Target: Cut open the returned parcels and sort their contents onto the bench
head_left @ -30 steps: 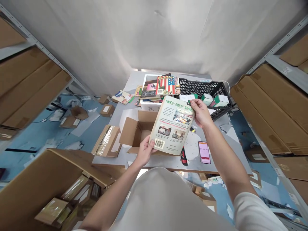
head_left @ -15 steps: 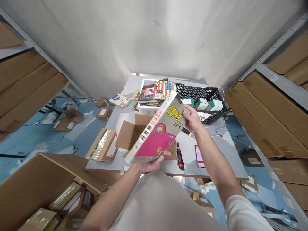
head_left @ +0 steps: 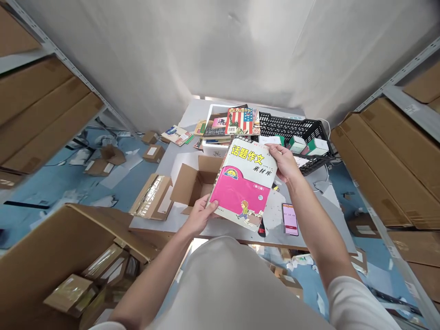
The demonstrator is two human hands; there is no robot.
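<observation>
Both my hands hold a thick pink and grey paperback book point(head_left: 242, 183), its front cover turned up toward me. My left hand point(head_left: 201, 215) grips its lower left corner, thumb on the cover. At the upper right edge my right hand point(head_left: 283, 162) pinches it, also thumb on top. Below and left of the book stands an open cardboard box point(head_left: 184, 183), partly hidden by it. A utility knife point(head_left: 261, 228) lies mostly covered under the book's lower edge. To the right rests a phone point(head_left: 290, 220) with a lit pink screen.
A white bin point(head_left: 213, 147) piled with books point(head_left: 239, 121) stands at the back, beside a black crate point(head_left: 311, 133) of small green-white boxes. A taped carton point(head_left: 151, 196) sits on the table's left. A large open carton point(head_left: 79, 229) with parcels is at lower left; shelves of boxes flank both sides.
The book has turned from a tilted, spine-showing pose to face me squarely. My left hand has shifted from beneath it to its lower left corner. The view has moved slightly.
</observation>
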